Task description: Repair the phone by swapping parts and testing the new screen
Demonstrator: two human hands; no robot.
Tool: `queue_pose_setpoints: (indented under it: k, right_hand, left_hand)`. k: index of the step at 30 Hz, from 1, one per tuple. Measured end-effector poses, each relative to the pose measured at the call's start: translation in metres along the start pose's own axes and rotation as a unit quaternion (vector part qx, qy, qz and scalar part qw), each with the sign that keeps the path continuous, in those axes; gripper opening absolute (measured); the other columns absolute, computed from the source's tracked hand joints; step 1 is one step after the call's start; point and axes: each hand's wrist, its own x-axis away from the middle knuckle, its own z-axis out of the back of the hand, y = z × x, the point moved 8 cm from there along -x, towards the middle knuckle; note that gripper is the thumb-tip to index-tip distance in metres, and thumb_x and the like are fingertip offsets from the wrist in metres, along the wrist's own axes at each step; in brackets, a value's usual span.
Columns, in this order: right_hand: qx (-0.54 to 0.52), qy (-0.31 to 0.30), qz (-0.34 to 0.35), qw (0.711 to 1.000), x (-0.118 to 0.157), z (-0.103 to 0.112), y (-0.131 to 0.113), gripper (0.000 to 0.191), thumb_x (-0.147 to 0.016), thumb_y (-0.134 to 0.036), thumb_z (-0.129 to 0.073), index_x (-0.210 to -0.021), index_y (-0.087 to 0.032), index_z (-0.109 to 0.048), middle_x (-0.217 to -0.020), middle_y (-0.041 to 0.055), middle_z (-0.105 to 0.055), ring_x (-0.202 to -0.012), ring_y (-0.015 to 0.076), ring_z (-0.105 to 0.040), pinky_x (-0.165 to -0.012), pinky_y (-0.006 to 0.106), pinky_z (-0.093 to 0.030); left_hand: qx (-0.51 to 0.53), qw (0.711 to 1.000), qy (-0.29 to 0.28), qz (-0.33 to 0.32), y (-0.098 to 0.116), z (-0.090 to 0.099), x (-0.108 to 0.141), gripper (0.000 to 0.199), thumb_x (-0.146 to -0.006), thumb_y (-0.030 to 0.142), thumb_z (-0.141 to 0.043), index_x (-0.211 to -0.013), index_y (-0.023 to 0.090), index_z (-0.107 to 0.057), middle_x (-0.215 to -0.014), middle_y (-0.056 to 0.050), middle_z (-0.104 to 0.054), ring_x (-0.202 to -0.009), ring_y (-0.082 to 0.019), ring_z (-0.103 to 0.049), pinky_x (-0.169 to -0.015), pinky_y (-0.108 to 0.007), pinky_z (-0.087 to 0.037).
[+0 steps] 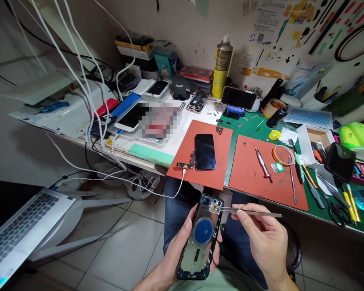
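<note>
My left hand (182, 238) is wrapped round an opened phone housing (196, 256), held tilted over my lap with its inner side up. A round blue wireless charging coil (203, 231) sits in the middle of the housing. Between the thumb and fingers of my right hand (265, 238) is a pair of metal tweezers (257, 212). Their tips reach the camera area at the housing's top; whether they grip a part there is too small to tell. On the orange mat ahead lies a dark phone screen (205, 151), beside a small flex cable board (185, 165) with a white cable plugged in.
A second orange mat (245, 178) carries a screwdriver (262, 162), a tape roll (283, 155) and a metal pick. Scissors (337, 212) lie at the right edge. A yellow spray can (222, 66) stands behind. White cables hang at left, above a laptop (27, 230).
</note>
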Motion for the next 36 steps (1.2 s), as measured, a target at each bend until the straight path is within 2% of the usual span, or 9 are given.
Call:
queue_pose_setpoints:
  k: [3,7,13,26,31,36]
  right_hand:
    - [-0.032,-0.001,-0.023,0.999,-0.0022,-0.0032,0.0002,0.013,-0.092,-0.024,-0.083,-0.104,-0.022,-0.08,-0.109,0.0084,-0.082,-0.087,0.0229,-0.082,-0.082,0.031,-0.071]
    - [-0.064,-0.003,-0.038,0.997,-0.0044,-0.0057,0.0,0.014,-0.092,-0.025,-0.083,-0.105,-0.022,-0.08,-0.106,0.0075,-0.083,-0.084,0.0218,-0.082,-0.08,0.03,-0.071]
    - [-0.068,0.006,-0.046,0.997,-0.0029,-0.0048,0.0028,0.016,-0.09,-0.026,-0.084,-0.104,-0.021,-0.079,-0.105,0.0092,-0.083,-0.083,0.0232,-0.082,-0.08,0.032,-0.071]
    - [-0.069,0.014,-0.036,0.997,-0.0055,-0.0097,-0.0046,0.015,-0.089,-0.028,-0.085,-0.101,-0.02,-0.08,-0.097,0.0084,-0.083,-0.078,0.0215,-0.082,-0.076,0.029,-0.07]
    - [-0.036,0.023,-0.027,0.999,-0.0021,-0.01,-0.0065,0.012,-0.091,-0.027,-0.084,-0.1,-0.021,-0.081,-0.1,0.0081,-0.083,-0.079,0.0211,-0.082,-0.075,0.028,-0.07]
    - [-0.028,0.037,-0.022,0.999,0.0006,-0.0087,-0.0039,0.013,-0.09,-0.027,-0.084,-0.1,-0.019,-0.08,-0.098,0.0089,-0.083,-0.08,0.0223,-0.082,-0.075,0.029,-0.07]
  left_hand:
    - [-0.004,1.0,0.005,-0.016,-0.0014,0.0035,-0.0003,0.055,-0.11,0.059,-0.034,-0.155,0.029,-0.037,-0.112,-0.015,-0.072,-0.068,-0.024,-0.075,-0.055,-0.031,-0.055]
    - [-0.019,1.0,0.023,0.001,0.0,0.0022,0.0006,0.07,-0.107,0.063,-0.043,-0.165,0.034,-0.018,-0.114,-0.015,-0.071,-0.075,-0.025,-0.075,-0.062,-0.035,-0.058]
    - [-0.02,0.999,0.028,0.006,0.0,0.0028,0.0016,0.073,-0.105,0.065,-0.047,-0.166,0.035,-0.021,-0.114,-0.015,-0.071,-0.074,-0.026,-0.074,-0.062,-0.035,-0.057]
    - [-0.06,0.997,0.046,-0.006,0.0037,0.0009,0.0041,0.087,-0.103,0.065,-0.053,-0.17,0.038,-0.004,-0.116,-0.015,-0.072,-0.073,-0.024,-0.074,-0.064,-0.033,-0.052]
    - [-0.08,0.994,0.071,0.003,0.0034,0.0045,0.0074,0.089,-0.102,0.063,-0.057,-0.17,0.036,-0.007,-0.119,-0.015,-0.071,-0.079,-0.025,-0.074,-0.072,-0.037,-0.055]
    - [-0.083,0.994,0.067,-0.003,0.0047,0.0027,0.0085,0.09,-0.102,0.063,-0.058,-0.17,0.035,-0.006,-0.121,-0.015,-0.071,-0.081,-0.024,-0.074,-0.073,-0.037,-0.056]
